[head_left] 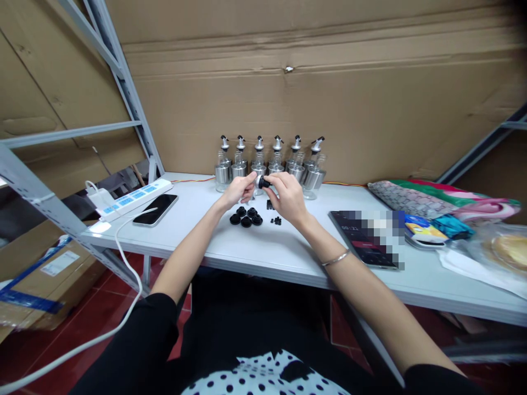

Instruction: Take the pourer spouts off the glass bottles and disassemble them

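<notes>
Near the middle of the table, both my hands are closed on one small piece, a black-and-silver bottle pourer part point(262, 182). The thumb and fingers of my left hand point(239, 191) pinch its pale end. My right hand point(287, 196) grips its black end from the other side. Below them lie several round black stoppers point(246, 221) in a cluster. Beside these, under my right hand, are some tiny black pieces point(276, 221). Behind my hands stands a front row of open glass bottles with steel sleeves point(222, 174); bottles topped with silver-and-black pourers point(259, 144) stand behind it.
On the left are a white power strip point(140, 195) and a phone point(155, 210) with a white cable. To the right lie a tablet-like device point(358, 241) showing a timer, a yellow-blue packet point(426, 229) and bright fabric point(444, 200). Cardboard point(329, 109) backs the table.
</notes>
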{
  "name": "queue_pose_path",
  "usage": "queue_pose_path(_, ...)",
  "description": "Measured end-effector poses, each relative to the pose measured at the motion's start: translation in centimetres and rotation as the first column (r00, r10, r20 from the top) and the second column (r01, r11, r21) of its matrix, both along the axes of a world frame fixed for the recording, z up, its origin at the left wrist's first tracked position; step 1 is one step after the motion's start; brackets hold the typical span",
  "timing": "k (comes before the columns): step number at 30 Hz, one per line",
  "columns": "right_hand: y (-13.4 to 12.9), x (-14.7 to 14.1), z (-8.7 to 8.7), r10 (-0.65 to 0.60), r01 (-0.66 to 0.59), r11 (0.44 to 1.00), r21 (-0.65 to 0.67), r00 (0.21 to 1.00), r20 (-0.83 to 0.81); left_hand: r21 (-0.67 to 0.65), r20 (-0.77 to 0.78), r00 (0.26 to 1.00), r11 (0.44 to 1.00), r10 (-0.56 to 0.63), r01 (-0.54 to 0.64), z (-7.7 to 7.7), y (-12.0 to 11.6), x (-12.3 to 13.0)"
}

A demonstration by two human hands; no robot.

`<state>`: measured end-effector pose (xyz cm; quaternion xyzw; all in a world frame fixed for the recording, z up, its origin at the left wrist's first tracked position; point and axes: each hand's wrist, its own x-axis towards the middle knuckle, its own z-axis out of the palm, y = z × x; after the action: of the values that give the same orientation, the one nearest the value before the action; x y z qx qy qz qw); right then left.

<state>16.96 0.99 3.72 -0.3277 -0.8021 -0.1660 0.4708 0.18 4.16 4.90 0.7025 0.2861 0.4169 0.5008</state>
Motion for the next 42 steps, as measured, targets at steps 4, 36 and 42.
queue_pose_path(4,-0.2,-0.1,0.0,0.124,-0.169,0.967,-0.192,0.966,-0.225,0.17,0.016,0.988,0.974,0.152,-0.153,-0.7,0.0,0.6)
queue_pose_path(36,-0.7,0.5,1.8,-0.01,-0.837,0.253,-0.485,0.499,-0.867,0.922,-0.198,0.792,0.384,0.578,-0.049,-1.4,0.2,-0.7)
queue_pose_path(42,-0.9,0.4,2.2,0.111,-0.796,0.35,-0.493,0.558,-0.822,0.951,-0.176,0.74,0.307,0.649,-0.043,-1.1,0.0,-0.7)
